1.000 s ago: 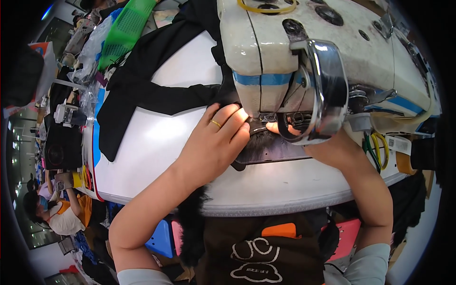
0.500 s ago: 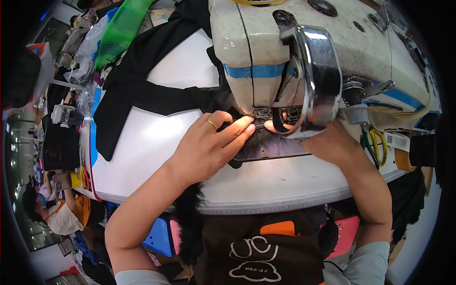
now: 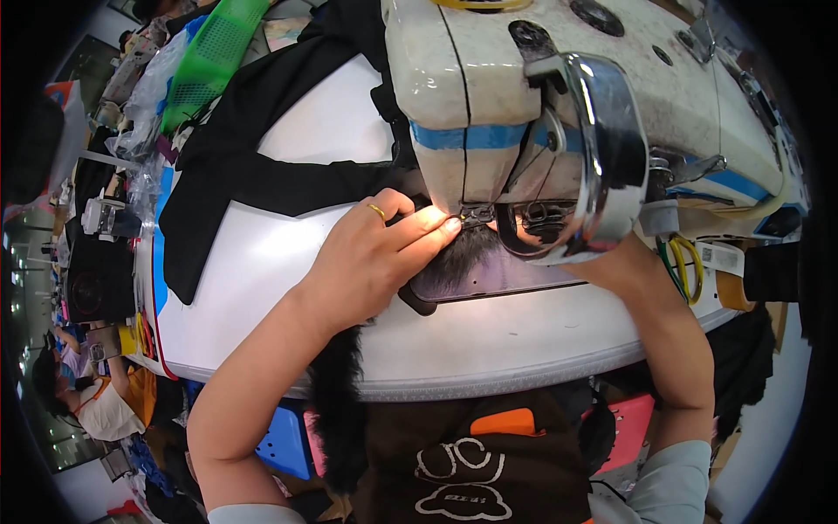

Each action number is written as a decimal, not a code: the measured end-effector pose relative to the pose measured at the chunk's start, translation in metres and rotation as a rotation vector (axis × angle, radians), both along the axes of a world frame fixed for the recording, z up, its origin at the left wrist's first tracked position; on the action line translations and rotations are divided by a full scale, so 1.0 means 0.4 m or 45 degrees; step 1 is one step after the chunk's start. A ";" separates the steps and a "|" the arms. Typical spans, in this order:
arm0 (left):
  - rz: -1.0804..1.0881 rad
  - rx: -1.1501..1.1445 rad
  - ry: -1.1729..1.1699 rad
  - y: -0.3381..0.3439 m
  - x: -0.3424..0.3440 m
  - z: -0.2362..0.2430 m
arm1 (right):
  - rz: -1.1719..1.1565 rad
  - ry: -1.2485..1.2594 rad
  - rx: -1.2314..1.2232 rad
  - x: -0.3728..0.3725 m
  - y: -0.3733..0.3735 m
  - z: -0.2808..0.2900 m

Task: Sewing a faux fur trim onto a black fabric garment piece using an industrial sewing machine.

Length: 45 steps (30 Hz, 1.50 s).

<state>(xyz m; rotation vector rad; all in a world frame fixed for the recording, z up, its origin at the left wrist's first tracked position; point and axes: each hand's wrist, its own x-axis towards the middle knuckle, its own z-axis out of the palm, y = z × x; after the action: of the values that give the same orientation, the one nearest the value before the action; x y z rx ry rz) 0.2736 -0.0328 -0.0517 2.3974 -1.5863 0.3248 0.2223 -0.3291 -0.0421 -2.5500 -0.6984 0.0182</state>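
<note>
A white sewing machine (image 3: 497,96) with a blue stripe stands over the table, its presser foot (image 3: 476,215) down by black fur trim (image 3: 467,253). My left hand (image 3: 371,258), with a ring on one finger, has its fingertips pressed together on the trim's edge, just left of the foot. My right hand (image 3: 615,262) reaches in from the right beside the foot. A curved chrome part (image 3: 611,148) hides most of its fingers. Black cloth (image 3: 236,183) runs from the needle area across the table's left side. More black fur (image 3: 336,419) hangs over the front edge.
A white table (image 3: 515,336) curves around the machine, with a measuring scale along its front edge. At the back left lies a green plastic basket (image 3: 209,65). Yellow and green cables (image 3: 690,266) hang at right. Another person (image 3: 100,402) sits far left.
The view has shifted slightly. My left fingertips have come closer to the presser foot, and more fur shows in front of it. My right fingers are now more hidden behind the chrome part.
</note>
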 end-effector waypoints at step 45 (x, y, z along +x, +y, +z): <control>0.058 -0.125 -0.116 -0.015 -0.025 -0.022 | 0.072 -0.410 -0.030 0.003 -0.031 -0.003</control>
<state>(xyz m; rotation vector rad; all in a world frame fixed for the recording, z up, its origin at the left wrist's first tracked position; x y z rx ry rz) 0.2635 -0.0386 -0.0605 2.3780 -1.5170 0.5157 0.2237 -0.3414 -0.0434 -2.5822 -0.8939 -0.3751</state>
